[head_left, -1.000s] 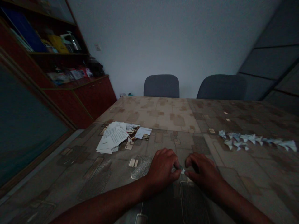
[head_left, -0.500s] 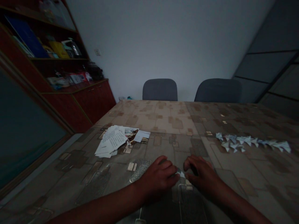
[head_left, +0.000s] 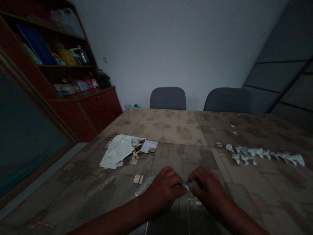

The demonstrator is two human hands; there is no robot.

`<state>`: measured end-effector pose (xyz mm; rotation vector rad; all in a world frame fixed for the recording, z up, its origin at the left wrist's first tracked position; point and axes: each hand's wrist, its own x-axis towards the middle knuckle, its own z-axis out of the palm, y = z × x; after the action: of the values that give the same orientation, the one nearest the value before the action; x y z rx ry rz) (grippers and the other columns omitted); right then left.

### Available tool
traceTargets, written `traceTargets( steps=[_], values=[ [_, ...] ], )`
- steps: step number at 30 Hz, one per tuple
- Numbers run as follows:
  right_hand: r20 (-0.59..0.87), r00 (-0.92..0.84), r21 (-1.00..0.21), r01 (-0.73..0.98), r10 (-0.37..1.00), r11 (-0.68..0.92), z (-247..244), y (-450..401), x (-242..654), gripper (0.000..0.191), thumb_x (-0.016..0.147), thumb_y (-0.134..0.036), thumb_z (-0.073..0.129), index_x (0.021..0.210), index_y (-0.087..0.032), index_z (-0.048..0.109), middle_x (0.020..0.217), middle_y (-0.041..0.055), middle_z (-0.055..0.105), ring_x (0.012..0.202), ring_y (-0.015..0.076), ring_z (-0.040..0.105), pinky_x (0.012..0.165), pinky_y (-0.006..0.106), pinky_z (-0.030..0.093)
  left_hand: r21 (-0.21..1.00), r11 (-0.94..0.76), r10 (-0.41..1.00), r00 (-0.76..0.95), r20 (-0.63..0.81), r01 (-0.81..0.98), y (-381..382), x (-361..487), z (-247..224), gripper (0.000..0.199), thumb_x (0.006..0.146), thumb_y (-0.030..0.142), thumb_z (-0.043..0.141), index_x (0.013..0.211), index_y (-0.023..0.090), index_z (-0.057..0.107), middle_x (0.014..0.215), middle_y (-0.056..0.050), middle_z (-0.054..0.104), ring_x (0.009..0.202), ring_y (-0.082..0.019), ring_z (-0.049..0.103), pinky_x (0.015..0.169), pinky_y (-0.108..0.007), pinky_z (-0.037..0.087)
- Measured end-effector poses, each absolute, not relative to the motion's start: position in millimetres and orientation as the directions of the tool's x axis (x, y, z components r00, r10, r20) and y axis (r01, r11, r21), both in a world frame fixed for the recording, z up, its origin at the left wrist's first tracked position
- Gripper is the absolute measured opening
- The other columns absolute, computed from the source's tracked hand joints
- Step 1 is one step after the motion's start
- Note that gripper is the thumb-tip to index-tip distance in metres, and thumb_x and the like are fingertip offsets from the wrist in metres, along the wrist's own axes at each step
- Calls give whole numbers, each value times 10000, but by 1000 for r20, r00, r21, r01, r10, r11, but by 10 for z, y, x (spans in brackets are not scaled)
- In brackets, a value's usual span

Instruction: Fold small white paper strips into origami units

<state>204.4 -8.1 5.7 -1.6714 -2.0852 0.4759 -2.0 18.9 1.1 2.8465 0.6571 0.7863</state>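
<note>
- small folded paper piece: between the hands, just above the patterned tabletop
- left hand, right hand: fingertips together, pinching it from both sides, held low, likely for steadiness
- loose printed sheets: ahead, left
- row of folded paper shapes: ahead, right, likely kept apart from the sheets

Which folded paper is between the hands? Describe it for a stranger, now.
On the patterned table, find where the left hand and right hand meet. The small folded white paper sits between their fingertips, apart from the row of similar pieces to the right.
</note>
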Motion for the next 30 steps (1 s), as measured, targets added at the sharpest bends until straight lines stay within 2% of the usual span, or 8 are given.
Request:
traceTargets(
  steps=[2,6,10,12,16,18,24,30],
  values=[
    [119,-195,-525,820,974,228,49,-76,2036,192,681,-73,587,792,-218,647,830,28,650,860,244,579,798,383,376,357,-845,532,697,482,398,200,-31,31,170,914,154,529,947,206,687,869,-41,652,850,-184,537,824,-354,391],
    [97,-202,-562,797,975,221,73,-67,2030,143,685,-85,556,706,-213,617,755,9,637,789,223,579,759,364,384,590,-663,732,561,385,460,219,-33,56,139,860,186,605,972,202,685,894,-44,653,891,-210,553,816,-358,405],
    [137,-185,-703,674,973,227,140,-62,2034,82,753,-182,543,685,-206,582,714,11,593,741,212,566,690,332,399,693,-540,816,500,291,477,226,4,65,282,732,229,743,1006,207,678,939,-41,656,912,-231,557,811,-356,411],
    [133,-156,-798,569,979,199,175,-59,2027,115,785,-255,539,683,-205,556,698,7,567,702,199,553,643,309,404,742,-479,851,457,259,470,230,36,72,308,680,216,775,973,203,680,922,-29,653,893,-225,563,792,-339,414],
    [67,-103,-911,400,992,103,209,-77,1966,163,803,-335,551,702,-209,533,644,-17,507,634,171,510,561,272,379,867,-378,881,416,228,325,238,109,88,125,694,175,740,809,176,692,802,-8,642,804,-184,581,745,-286,420],
    [78,-88,-928,359,993,104,213,-103,1919,165,813,-340,555,712,-213,525,646,-21,503,636,164,505,556,262,376,900,-343,893,390,223,270,232,136,96,30,719,165,708,731,160,681,741,-6,628,754,-168,579,721,-272,418],
    [142,-77,-913,376,987,160,228,-171,1827,99,801,-300,584,846,-231,529,717,-12,581,673,167,557,601,259,416,924,-332,899,360,248,192,198,142,106,96,739,191,652,650,159,638,689,-4,585,745,-169,553,710,-272,405],
    [101,-50,-946,304,994,111,148,-142,1816,158,801,-333,603,885,-228,518,659,-33,569,617,158,550,561,245,394,972,-182,926,358,117,152,208,135,108,116,734,236,647,653,153,644,684,3,570,702,-158,534,683,-260,384]
  ],
)
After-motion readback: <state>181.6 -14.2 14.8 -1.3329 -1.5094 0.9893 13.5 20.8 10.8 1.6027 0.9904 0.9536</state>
